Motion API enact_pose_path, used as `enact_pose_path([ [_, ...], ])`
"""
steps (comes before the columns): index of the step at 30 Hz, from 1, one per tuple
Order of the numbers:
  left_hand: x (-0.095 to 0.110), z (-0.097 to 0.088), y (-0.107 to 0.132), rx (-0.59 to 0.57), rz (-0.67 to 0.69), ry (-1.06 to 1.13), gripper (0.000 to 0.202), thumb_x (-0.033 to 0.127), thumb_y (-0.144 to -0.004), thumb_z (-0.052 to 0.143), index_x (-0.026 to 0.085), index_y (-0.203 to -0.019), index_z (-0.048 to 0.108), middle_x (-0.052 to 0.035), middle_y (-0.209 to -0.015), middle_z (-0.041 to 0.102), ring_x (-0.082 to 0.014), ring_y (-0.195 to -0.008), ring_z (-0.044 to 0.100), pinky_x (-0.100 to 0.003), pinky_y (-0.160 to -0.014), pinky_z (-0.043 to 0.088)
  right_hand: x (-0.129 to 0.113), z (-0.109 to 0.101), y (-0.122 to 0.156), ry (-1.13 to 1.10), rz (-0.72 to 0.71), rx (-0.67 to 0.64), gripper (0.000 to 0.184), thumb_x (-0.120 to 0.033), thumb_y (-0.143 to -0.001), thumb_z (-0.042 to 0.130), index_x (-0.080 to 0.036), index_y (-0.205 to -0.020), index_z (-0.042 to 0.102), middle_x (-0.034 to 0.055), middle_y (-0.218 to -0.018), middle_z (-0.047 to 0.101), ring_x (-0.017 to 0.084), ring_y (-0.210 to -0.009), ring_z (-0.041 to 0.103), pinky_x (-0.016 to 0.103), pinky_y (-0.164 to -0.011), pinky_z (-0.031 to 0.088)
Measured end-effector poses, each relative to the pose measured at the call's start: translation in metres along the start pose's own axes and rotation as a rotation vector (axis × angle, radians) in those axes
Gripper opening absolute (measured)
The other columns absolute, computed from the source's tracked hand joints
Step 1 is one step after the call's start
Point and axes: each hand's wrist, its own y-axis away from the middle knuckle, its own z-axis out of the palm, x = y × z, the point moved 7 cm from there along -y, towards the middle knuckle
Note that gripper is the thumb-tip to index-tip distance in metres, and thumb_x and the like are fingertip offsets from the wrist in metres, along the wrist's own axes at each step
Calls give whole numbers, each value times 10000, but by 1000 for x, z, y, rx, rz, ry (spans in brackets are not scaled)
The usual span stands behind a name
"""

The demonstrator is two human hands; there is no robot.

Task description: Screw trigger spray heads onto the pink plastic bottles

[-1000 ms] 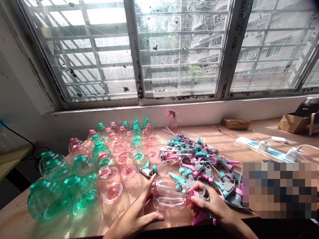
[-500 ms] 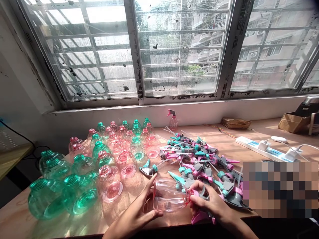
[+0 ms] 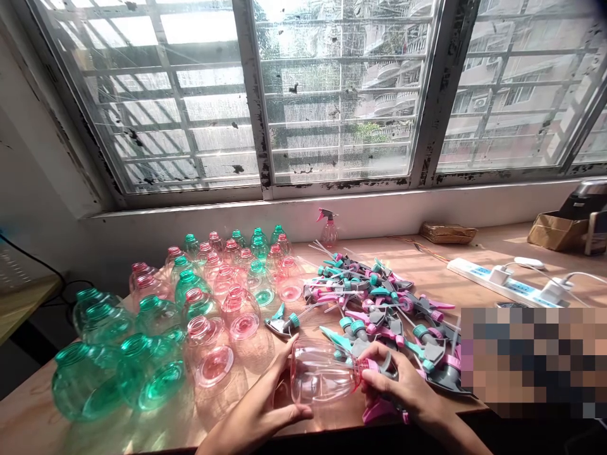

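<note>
A clear pink bottle (image 3: 325, 373) lies sideways between my hands, above the table's front edge. My left hand (image 3: 265, 407) is curved round its base end, thumb below and fingers above. At the neck, my right hand (image 3: 401, 382) grips a pink and grey spray head (image 3: 379, 411), whose collar sits at the bottle's mouth. The fingers partly hide that joint, so how far the collar is screwed on cannot be seen. Just beyond the bottle, a loose teal and grey spray head (image 3: 283, 323) rests on the table.
Several open green bottles (image 3: 152, 373) and pink bottles (image 3: 237, 313) stand at left. A heap of spray heads (image 3: 374, 294) covers the middle right. Behind it stands a pink spray bottle (image 3: 329, 232). Farther right are a brown package (image 3: 448, 233) and a power strip (image 3: 502, 284) with plugs.
The bottle stays between my hands with almost no shift. My left thumb and fingers move very slightly around its base; the view tilts a little.
</note>
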Motion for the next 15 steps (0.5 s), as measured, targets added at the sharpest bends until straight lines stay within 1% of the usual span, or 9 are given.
enact_pose_path([
  [2, 2, 1, 0, -1, 34, 21, 989, 387, -900, 746, 432, -1596, 44, 46, -1741, 1, -339, -1576, 203, -522, -1297, 199, 0, 0, 0, -6, -3, -1, 392, -491, -804, 822, -200, -932, 594, -1, -719, 747, 177, -614, 703, 310, -626, 540],
  [4, 5, 3, -1, -9, 54, 61, 990, 379, -917, 728, 445, -1590, 4, 45, -1739, -42, -330, -1576, 211, -519, -1294, 214, 0, 0, 0, -9, -4, -2, 388, -489, -806, 822, -201, -929, 593, -1, -721, 748, 177, -617, 705, 308, -627, 542],
  [6, 6, 3, -1, -9, 45, 79, 1012, 375, -905, 745, 441, -1589, 2, 40, -1741, -6, -322, -1582, 190, -515, -1305, 167, -1, 0, 1, -11, -6, -9, 387, -487, -807, 822, -202, -928, 590, -3, -714, 747, 174, -609, 703, 309, -624, 547],
  [8, 6, 4, -1, -15, 17, 90, 1031, 379, -883, 769, 432, -1592, 24, 39, -1740, 66, -321, -1586, 169, -510, -1314, 118, -1, 0, 1, -6, -6, -14, 388, -488, -809, 820, -201, -936, 592, 0, -713, 751, 173, -608, 704, 310, -623, 551],
  [9, 6, 4, -1, -25, 2, 103, 1021, 386, -880, 770, 428, -1594, 41, 38, -1737, 104, -326, -1586, 168, -515, -1313, 120, -1, 0, 1, 0, -4, -12, 392, -491, -807, 821, -201, -942, 594, 3, -715, 755, 176, -610, 707, 312, -625, 554],
  [11, 4, 6, 0, -49, -19, 136, 972, 402, -895, 749, 425, -1595, 75, 39, -1730, 153, -340, -1580, 182, -535, -1304, 167, -1, -1, 1, 17, 0, 5, 404, -495, -795, 827, -202, -951, 597, 10, -720, 766, 184, -618, 714, 316, -628, 558],
  [13, 3, 6, 0, -55, -21, 147, 928, 405, -911, 729, 431, -1593, 100, 45, -1729, 157, -342, -1579, 187, -546, -1294, 206, -1, -2, 1, 26, -2, 17, 408, -494, -789, 832, -201, -954, 601, 13, -721, 773, 187, -622, 718, 316, -632, 562],
  [15, 2, 5, -1, -42, -4, 123, 917, 394, -915, 729, 443, -1590, 110, 59, -1734, 116, -329, -1588, 153, -533, -1303, 180, -2, -2, 1, 17, -9, 10, 396, -482, -797, 832, -198, -949, 601, 7, -714, 769, 180, -619, 718, 307, -629, 562],
])
